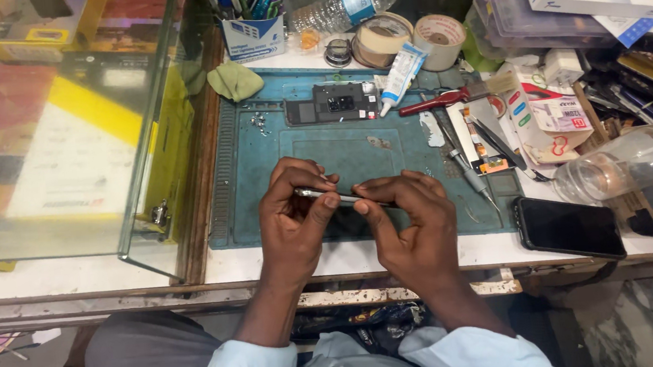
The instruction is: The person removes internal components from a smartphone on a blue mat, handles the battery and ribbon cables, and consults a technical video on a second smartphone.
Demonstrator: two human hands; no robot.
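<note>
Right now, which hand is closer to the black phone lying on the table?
Right. The right hand is just beside the black phone; the left hand sits farther off, beyond the right one.

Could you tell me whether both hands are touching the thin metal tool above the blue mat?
Touching. The head view shows the left hand pinching one end of the thin metal tool and the right hand pinching the other, above the blue mat.

Fingers hide most of the thin metal tool [326, 197]; its kind stays unclear
</note>
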